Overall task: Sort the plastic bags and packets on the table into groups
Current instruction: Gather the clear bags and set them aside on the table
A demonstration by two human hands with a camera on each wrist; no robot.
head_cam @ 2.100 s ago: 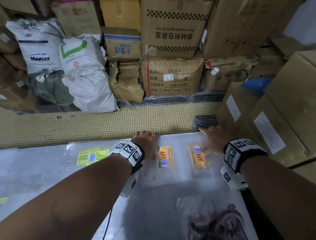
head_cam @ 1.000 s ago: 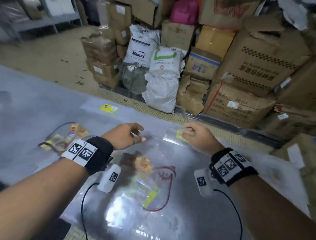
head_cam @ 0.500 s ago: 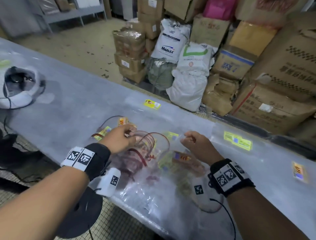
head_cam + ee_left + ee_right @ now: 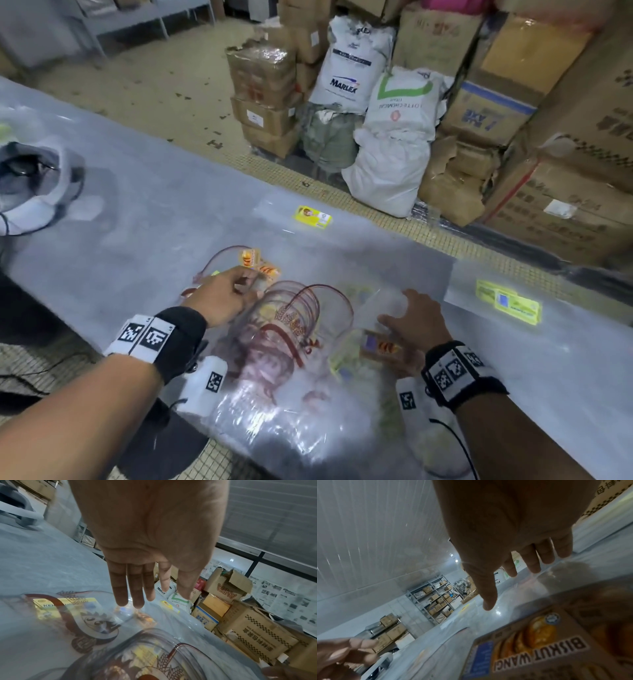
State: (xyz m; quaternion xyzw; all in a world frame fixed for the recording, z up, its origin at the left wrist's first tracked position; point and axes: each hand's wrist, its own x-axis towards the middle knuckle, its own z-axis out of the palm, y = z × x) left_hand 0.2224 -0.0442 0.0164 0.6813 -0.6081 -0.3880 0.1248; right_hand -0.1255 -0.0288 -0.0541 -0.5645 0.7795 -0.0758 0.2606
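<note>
A heap of clear plastic bags printed with red arcs (image 4: 298, 329) lies in the middle of the plastic-covered table (image 4: 144, 219). My left hand (image 4: 239, 287) reaches over the heap's far left side, its straight fingers (image 4: 133, 599) touching a clear bag beside two orange-labelled packets (image 4: 255, 262). My right hand (image 4: 407, 315) lies spread on a clear bag (image 4: 383, 301), just beyond a packet with an orange "BISKUT WANGI" label (image 4: 530, 642). One yellow-labelled bag (image 4: 313, 216) lies alone near the far edge. A pair of yellow-green labelled bags (image 4: 510, 303) lies to the right.
A white and grey object with cables (image 4: 30, 192) sits on the table's left end. Beyond the far edge stand white sacks (image 4: 387, 137) and stacked cardboard boxes (image 4: 555, 144). The near table edge runs just under my wrists, with dark cables (image 4: 30, 373) hanging below.
The view has swung left from the right end of the table to the heap. My left hand has reached further forward, and my right hand has uncurled and spread flat on a clear bag.
</note>
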